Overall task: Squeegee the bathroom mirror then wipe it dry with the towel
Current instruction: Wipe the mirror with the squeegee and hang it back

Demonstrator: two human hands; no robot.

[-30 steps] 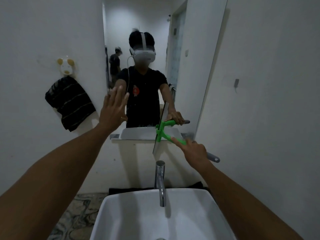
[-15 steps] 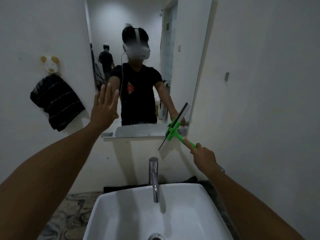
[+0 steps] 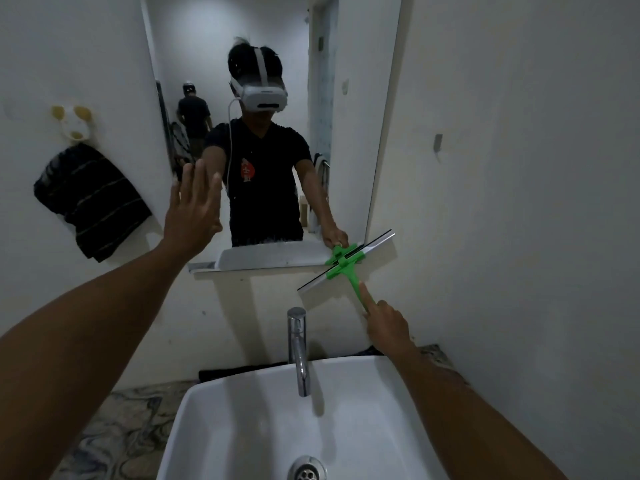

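Gripping the squeegee [image 3: 346, 263] handle, your right hand [image 3: 386, 325] points its forefinger along it; left hand [image 3: 192, 211] fingers spread flat against the mirror [image 3: 349, 133].

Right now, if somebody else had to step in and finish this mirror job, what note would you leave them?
Left hand: open, fingers straight, raised at the mirror's lower left edge; whether it touches the glass I cannot tell.
Right hand: holds the green squeegee by its handle, forefinger laid along it.
The blade sits tilted at the mirror's lower right corner, partly over the wall.
Towel: dark, striped, hanging on the wall hook left of the mirror, untouched.
Done: squeegeeing is under way; how much glass is covered cannot be judged.
Left: finish any remaining strokes, then take the towel and wipe the mirror dry.
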